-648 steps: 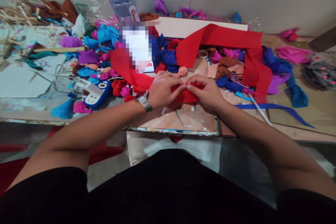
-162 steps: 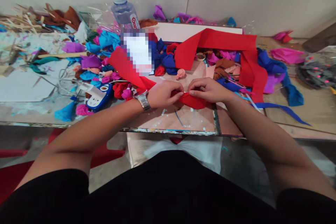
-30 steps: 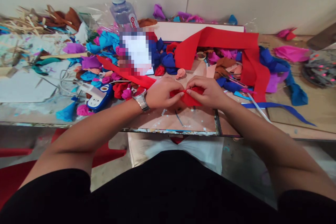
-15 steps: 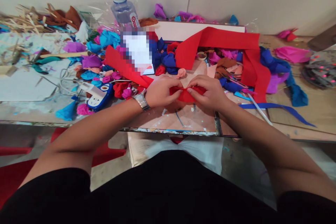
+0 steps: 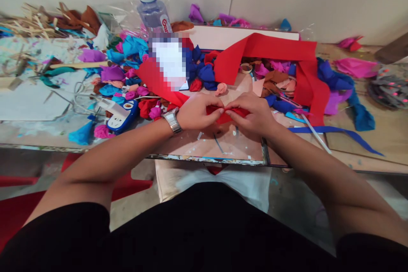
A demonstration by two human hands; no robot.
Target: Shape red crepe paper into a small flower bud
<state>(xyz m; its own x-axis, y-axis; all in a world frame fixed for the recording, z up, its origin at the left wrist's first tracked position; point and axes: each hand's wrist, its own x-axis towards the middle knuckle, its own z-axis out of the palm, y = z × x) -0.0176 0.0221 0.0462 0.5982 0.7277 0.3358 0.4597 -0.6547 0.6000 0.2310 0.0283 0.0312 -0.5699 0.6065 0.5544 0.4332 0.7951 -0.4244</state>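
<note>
Head view: one red piece (image 5: 225, 119) lies crosswise between two hands, its long axis running left to right, roughly parallel to the front edge of the table (image 5: 207, 148) beneath. Left hand (image 5: 198, 112) and right hand (image 5: 256, 112) each pinch it between thumb and fingers, fingertips close together. Beyond are one peach rosette (image 5: 221, 89), one bottle (image 5: 154, 13) and, leftward, one socket block (image 5: 118, 122).

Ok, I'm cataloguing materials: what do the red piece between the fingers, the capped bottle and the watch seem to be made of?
Red piece: likely matte crepe paper, possibly fabric; it folds softly. Bottle: probably clear, glossy plastic; its walls look see-through. Watch: apparently polished metal; its band shines silvery.
</note>
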